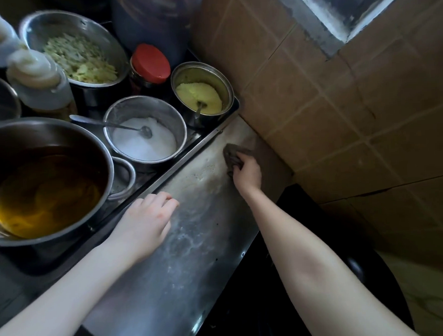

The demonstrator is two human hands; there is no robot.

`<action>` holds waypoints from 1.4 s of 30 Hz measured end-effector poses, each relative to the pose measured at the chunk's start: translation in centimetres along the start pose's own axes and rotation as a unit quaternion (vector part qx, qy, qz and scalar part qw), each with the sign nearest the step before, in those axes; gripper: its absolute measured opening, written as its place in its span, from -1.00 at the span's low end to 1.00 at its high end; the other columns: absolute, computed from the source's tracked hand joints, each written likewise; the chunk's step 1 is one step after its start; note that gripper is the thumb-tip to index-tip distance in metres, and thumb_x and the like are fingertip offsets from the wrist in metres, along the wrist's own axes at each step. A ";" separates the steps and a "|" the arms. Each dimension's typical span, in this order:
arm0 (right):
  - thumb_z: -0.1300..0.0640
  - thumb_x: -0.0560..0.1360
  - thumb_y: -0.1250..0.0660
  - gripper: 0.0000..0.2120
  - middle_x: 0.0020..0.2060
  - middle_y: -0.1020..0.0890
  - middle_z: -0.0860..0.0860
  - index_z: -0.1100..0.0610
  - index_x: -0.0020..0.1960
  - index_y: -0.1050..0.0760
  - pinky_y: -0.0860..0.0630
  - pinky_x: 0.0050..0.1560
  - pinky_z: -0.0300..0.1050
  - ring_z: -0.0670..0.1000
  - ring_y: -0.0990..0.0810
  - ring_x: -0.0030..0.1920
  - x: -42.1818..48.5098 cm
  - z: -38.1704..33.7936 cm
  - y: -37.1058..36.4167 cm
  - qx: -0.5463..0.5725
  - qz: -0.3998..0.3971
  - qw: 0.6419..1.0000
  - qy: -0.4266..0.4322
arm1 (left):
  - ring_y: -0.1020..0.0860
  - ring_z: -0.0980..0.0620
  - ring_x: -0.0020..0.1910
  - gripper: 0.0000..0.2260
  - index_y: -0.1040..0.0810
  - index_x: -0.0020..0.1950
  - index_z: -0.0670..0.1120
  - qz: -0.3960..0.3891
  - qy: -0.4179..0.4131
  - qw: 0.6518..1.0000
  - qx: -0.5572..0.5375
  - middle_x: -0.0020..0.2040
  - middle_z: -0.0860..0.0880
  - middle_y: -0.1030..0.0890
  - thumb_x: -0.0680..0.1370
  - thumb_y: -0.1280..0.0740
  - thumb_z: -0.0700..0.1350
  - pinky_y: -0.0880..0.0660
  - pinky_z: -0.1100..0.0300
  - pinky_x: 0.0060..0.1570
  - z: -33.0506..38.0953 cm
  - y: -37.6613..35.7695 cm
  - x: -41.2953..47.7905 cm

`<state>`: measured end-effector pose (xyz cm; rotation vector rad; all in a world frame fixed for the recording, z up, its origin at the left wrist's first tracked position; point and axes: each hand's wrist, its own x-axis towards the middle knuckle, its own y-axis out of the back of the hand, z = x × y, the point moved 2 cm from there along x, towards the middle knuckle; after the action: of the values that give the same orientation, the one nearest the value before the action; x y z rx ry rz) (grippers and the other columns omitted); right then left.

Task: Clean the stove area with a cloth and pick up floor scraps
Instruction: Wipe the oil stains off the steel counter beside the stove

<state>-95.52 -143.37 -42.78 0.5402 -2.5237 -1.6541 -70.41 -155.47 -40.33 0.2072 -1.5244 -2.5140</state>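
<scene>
A stainless steel counter strip runs diagonally beside the stove area, smeared and speckled with white residue. My right hand presses a crumpled grey-brown cloth onto the far end of the strip, near the tiled wall. My left hand lies flat on the strip's left edge, fingers slightly curled, holding nothing. No floor scraps are visible.
A raised tray to the left holds a large pot of amber oil, a bowl of white salt with a spoon, a tin of yellow powder, a red-lidded jar, a bowl of shredded vegetables and squeeze bottles. Tiled wall on the right.
</scene>
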 end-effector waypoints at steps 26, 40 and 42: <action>0.25 0.50 -0.25 -0.64 0.26 -0.54 0.10 0.11 0.28 -0.51 -0.33 0.30 -0.15 0.11 -0.48 0.29 -9.6 -1.9 -2.8 0.063 -0.008 0.998 -0.004 | -0.53 -0.13 0.08 -0.73 -0.53 0.21 -0.11 -0.012 0.034 0.999 0.002 0.17 -0.08 -0.54 0.51 -0.31 -0.20 -0.48 0.03 0.02 -1.4 3.0 -9.1; 0.30 0.48 -0.21 -0.54 0.37 -0.42 0.05 0.03 0.35 -0.43 -0.47 0.17 0.07 0.18 -0.38 0.28 -19.0 -6.5 -7.4 -0.019 -0.083 0.978 0.193 | -0.54 -0.09 0.06 -0.73 -0.52 0.22 -0.11 -0.030 0.031 0.999 0.018 0.17 -0.08 -0.54 0.52 -0.30 -0.18 -0.51 0.08 -0.07 -3.1 3.8 -10.8; 0.28 0.49 -0.23 -0.54 0.37 -0.43 0.05 0.02 0.35 -0.43 -0.51 0.12 0.09 0.17 -0.39 0.27 -21.0 -6.1 -7.7 -0.037 -0.092 0.971 0.215 | -0.53 -0.09 0.07 -0.73 -0.51 0.23 -0.11 -0.026 0.025 0.999 0.018 0.19 -0.08 -0.53 0.53 -0.29 -0.17 -0.51 0.07 -0.05 -3.1 3.9 -10.6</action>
<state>-72.45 -144.53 -44.46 1.0275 -2.1427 -1.4770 -59.04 -157.34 -38.10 0.3171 -1.5640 -2.5023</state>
